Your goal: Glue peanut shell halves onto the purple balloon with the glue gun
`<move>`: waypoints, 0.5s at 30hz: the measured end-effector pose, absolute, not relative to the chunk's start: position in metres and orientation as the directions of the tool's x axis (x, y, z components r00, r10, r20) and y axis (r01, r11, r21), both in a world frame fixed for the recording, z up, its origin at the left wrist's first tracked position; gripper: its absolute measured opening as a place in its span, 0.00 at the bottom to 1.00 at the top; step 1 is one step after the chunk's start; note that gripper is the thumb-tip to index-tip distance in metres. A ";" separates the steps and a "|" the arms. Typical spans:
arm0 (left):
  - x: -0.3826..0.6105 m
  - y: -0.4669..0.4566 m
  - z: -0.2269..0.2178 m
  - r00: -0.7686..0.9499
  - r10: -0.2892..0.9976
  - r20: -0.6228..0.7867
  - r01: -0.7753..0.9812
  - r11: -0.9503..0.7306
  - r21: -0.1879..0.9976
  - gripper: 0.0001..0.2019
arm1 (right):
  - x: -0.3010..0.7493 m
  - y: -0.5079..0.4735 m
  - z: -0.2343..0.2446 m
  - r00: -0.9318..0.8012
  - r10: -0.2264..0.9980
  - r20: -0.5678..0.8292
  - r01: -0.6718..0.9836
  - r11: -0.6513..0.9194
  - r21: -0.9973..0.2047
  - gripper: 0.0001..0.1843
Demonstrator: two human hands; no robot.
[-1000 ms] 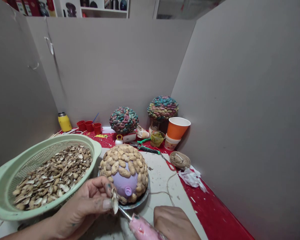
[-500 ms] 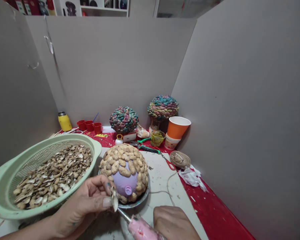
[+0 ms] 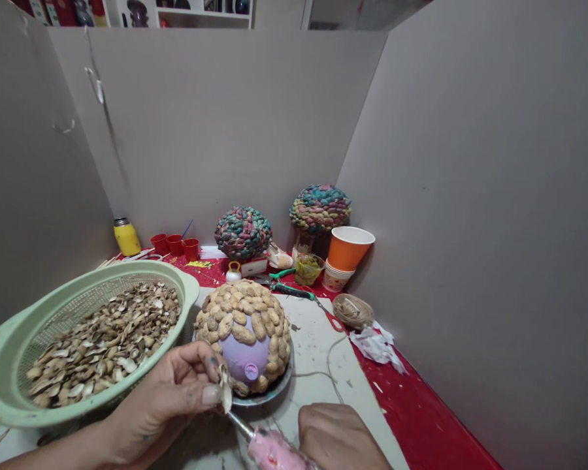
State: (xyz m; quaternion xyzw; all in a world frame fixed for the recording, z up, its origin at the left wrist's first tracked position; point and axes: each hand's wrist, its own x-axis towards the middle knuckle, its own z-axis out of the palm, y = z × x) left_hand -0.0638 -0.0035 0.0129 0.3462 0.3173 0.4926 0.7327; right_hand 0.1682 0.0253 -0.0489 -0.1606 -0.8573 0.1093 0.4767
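Between the thumb and fingers of my left hand [image 3: 176, 391] is a peanut shell [image 3: 225, 390], its pale hollow side showing. The metal tip of a pink glue gun [image 3: 274, 450] meets the shell's lower end. My right hand [image 3: 340, 437] is closed in a fist at the gun's back end; its grip is hidden below. Just beyond the shell sits a purple balloon [image 3: 242, 352] largely covered in peanut shells, with a bare patch around its knot facing me. It rests in a shallow metal bowl [image 3: 269, 397].
A green colander [image 3: 189, 287] of peanut shells stands at left. Behind are two colourful shell-covered domes [image 3: 244, 233], red cups [image 3: 175, 245], a yellow bottle [image 3: 127, 237] and orange paper cups [image 3: 347, 251]. Pliers [image 3: 294, 292], twine [image 3: 353, 311] and crumpled tissue [image 3: 378, 347] lie right.
The glue gun and my right hand have shifted very slightly to the left. My left hand keeps the shell in the same place.
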 end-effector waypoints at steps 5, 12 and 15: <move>-0.063 -0.005 0.014 0.318 0.941 -0.116 -0.501 0.271 0.822 0.10 | 0.166 0.028 -0.049 -0.440 0.291 0.850 0.164 0.956 -0.243 0.22; -0.062 -0.004 0.015 0.320 0.940 -0.119 -0.494 0.273 0.825 0.11 | 0.169 0.028 -0.050 -0.493 0.331 0.804 0.196 0.943 -0.268 0.21; -0.061 -0.003 0.016 0.309 0.942 -0.131 -0.496 0.277 0.823 0.11 | 0.169 0.029 -0.050 -0.501 0.315 0.806 0.176 0.949 -0.261 0.21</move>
